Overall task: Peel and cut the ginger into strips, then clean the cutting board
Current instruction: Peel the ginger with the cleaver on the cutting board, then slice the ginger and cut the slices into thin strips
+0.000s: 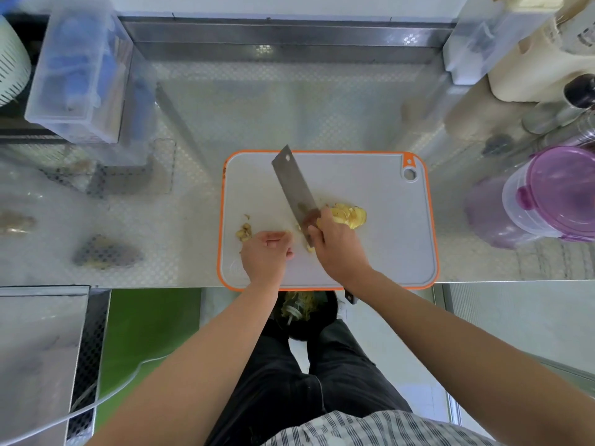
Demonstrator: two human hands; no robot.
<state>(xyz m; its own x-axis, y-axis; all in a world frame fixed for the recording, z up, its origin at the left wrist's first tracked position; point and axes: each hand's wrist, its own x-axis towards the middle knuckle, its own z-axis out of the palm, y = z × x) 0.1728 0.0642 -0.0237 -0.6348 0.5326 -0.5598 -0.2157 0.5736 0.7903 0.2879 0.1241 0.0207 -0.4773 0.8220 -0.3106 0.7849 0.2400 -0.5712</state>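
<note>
Cutting board (386,220) sits at the near edge of the counter (289,107), open room on its right side. Right hand (338,249) wraps its fingers round the cleaver (293,185), long axis pointing away-left. Ginger slices (349,215) are piled just right of the blade. Left hand (264,252) has its fingers curled; can't tell if they hold anything.

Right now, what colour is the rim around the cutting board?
Orange; the cutting board itself is pale grey. The head view, the only one, shows it clearly.
</note>
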